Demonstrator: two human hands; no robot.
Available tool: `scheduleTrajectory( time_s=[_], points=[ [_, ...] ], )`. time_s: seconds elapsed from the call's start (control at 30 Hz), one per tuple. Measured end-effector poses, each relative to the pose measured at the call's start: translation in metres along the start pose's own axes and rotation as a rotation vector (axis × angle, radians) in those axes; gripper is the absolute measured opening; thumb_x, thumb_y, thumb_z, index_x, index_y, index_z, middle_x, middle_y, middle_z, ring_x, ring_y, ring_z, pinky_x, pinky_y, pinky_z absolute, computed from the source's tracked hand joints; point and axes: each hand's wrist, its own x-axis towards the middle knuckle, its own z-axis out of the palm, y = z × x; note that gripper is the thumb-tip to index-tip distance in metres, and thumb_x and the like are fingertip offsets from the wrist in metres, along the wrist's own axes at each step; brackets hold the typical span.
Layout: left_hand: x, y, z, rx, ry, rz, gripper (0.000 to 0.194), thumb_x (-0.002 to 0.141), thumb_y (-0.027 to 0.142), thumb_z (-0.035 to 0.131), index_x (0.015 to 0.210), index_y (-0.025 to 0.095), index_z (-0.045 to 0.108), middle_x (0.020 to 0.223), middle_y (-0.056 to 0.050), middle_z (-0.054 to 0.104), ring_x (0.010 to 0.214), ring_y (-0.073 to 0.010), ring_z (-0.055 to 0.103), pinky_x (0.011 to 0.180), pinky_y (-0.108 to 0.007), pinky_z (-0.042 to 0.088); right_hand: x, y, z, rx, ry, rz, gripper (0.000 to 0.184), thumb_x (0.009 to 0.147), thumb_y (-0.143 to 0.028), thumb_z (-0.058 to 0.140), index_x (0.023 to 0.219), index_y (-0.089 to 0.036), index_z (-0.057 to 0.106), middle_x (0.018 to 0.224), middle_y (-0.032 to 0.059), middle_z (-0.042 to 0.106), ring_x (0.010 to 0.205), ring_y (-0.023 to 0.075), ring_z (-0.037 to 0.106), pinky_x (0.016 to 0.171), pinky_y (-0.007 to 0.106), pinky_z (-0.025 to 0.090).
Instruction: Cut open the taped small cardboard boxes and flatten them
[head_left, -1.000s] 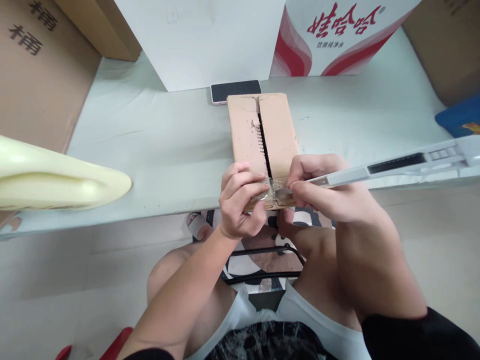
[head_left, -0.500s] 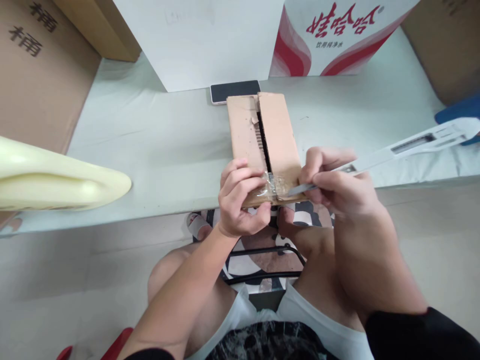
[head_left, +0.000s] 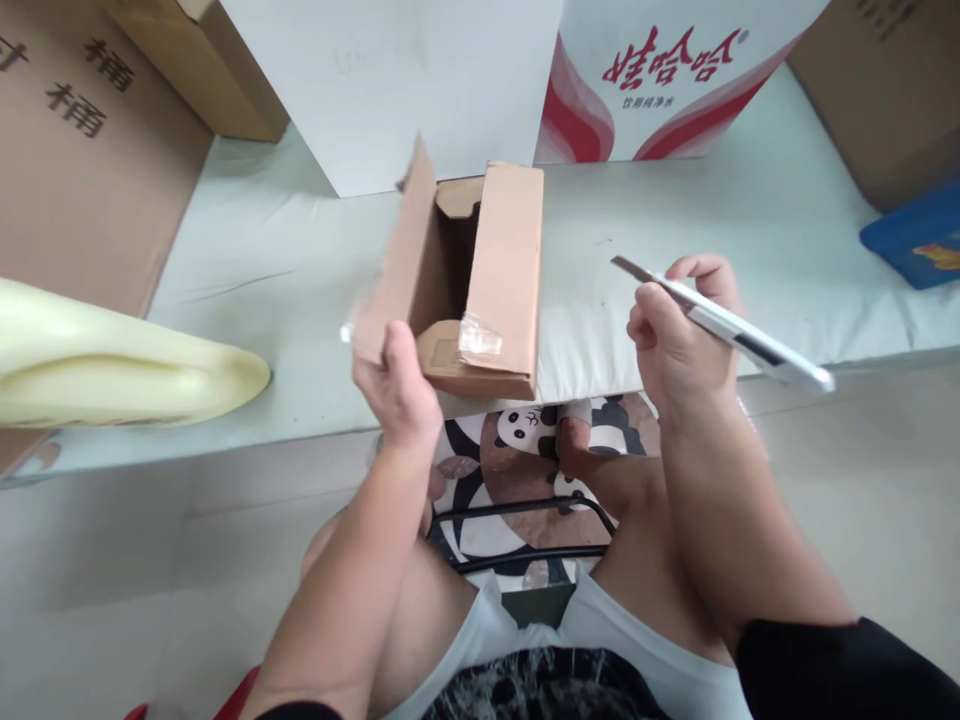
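Note:
A small brown cardboard box [head_left: 508, 270] stands at the front edge of the cloth-covered table, partly open. Its left flap is lifted and its right flap still lies over the top. The inside is dark, and I cannot make out what it holds. Clear tape clings to the right flap's near end. My left hand [head_left: 401, 390] grips the raised left flap near its front corner, thumb on the inner side. Off to the right of the box, my right hand [head_left: 686, 330] holds a white utility knife [head_left: 739, 335] with its blade out, pointing up and left, apart from the box.
White cartons [head_left: 420, 90] stand along the back, one with red print. Large brown cartons [head_left: 82, 190] are at the left and far right. A pale yellow curved object [head_left: 135, 360] juts in from the left. A blue item [head_left: 919, 235] lies at right.
The left flap has swung up and leftward with my left hand. My right hand has drawn the knife away from the taped seam, to the right. The phone behind the box is no longer visible.

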Motion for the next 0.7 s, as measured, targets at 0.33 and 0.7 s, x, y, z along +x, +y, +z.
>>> scheduleTrajectory(
  time_s=[0.33, 0.7],
  points=[
    [0.031, 0.042, -0.034, -0.194, -0.483, -0.981, 0.047, 0.086, 0.062, 0.067, 0.097, 0.017, 0.069, 0.08, -0.011, 0.078, 0.078, -0.0348, 0.078, 0.069, -0.047, 0.063, 0.003, -0.016, -0.011, 0.062, -0.009, -0.11, 0.045, 0.084, -0.066, 0.064, 0.093, -0.03, 0.038, 0.084, -0.0007, 0.07, 0.081, 0.0208, 0.073, 0.077, 0.037, 0.056],
    [0.035, 0.029, -0.026, -0.152, -0.532, -1.152, 0.041, 0.081, 0.059, 0.075, 0.086, 0.018, 0.075, 0.07, -0.013, 0.074, 0.069, -0.0385, 0.076, 0.062, -0.051, 0.059, -0.017, 0.002, -0.017, 0.24, -0.832, 0.067, 0.048, 0.084, -0.067, 0.064, 0.101, -0.026, 0.047, 0.116, 0.0126, 0.071, 0.118, 0.0295, 0.067, 0.097, 0.047, 0.053]
  ],
)
